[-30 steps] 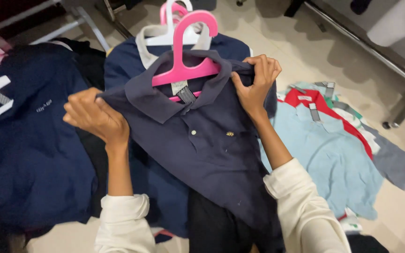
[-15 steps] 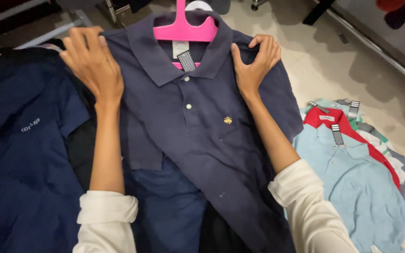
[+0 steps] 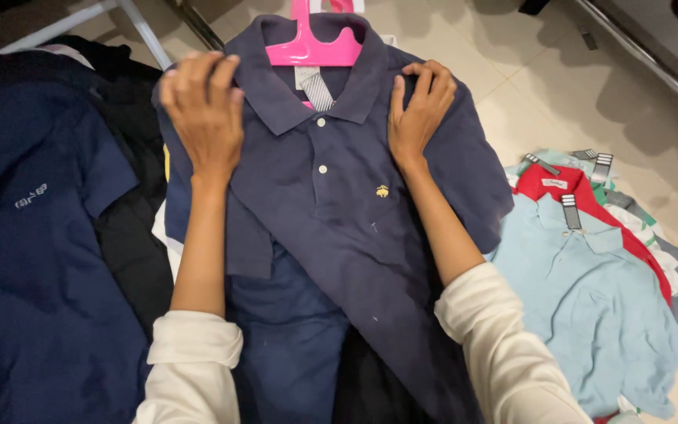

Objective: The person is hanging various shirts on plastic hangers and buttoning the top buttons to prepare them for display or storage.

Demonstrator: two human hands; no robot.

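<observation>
A white neck label (image 3: 305, 76) sits inside the collar of the dark navy polo shirt (image 3: 355, 220), just under the pink hanger (image 3: 313, 47). A narrow striped grey-and-white tag (image 3: 319, 91) hangs from it at a slant. On the same shirt's chest is 1 small yellow emblem (image 3: 382, 191). To the right, a white rectangular label (image 3: 559, 183) lies in the red shirt's collar (image 3: 570, 196). 4 more striped tags show there: on the light blue shirt (image 3: 569, 212), and at the pile's top edge (image 3: 536, 163), (image 3: 586, 154) and (image 3: 603, 166). White lettering (image 3: 31, 196) marks the blue shirt (image 3: 33, 259) at left.
</observation>
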